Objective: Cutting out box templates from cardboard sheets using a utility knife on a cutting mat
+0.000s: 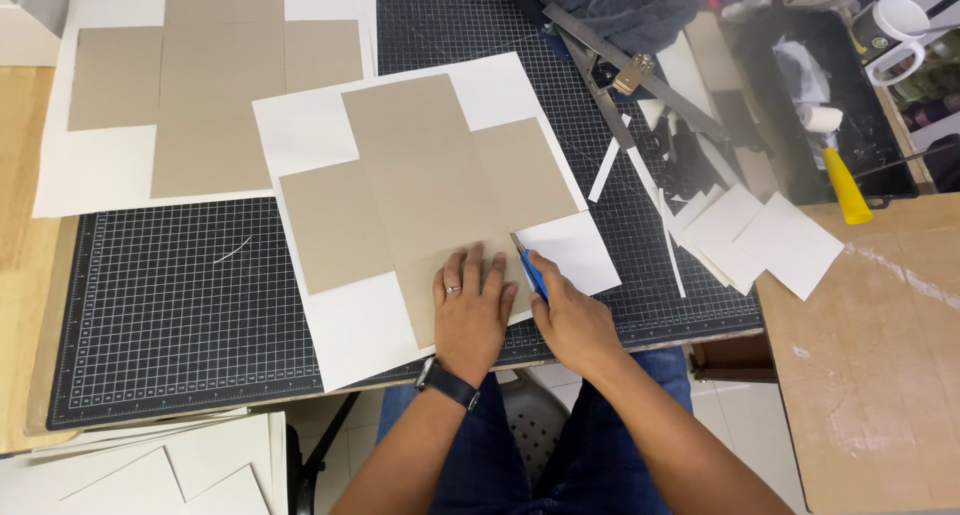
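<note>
My left hand (470, 305) lies flat, fingers apart, on a grey cardboard cross shape (420, 185) glued on a white paper sheet (350, 325), which rests on a black gridded cutting mat (160, 305). A ring and a dark wristwatch are on that hand. My right hand (570, 320) grips a blue-handled knife (532, 270), its blade at the right edge of the cardboard's lower arm, next to a white paper corner flap (575, 250).
A second white sheet with a cardboard cross (190, 85) lies at the back left. Metal rulers (630, 70), white paper offcuts (760, 235), a yellow-handled roller (840, 170), a mug (890, 30) and dark cloth sit on the right. More white sheets (170, 470) lie bottom left.
</note>
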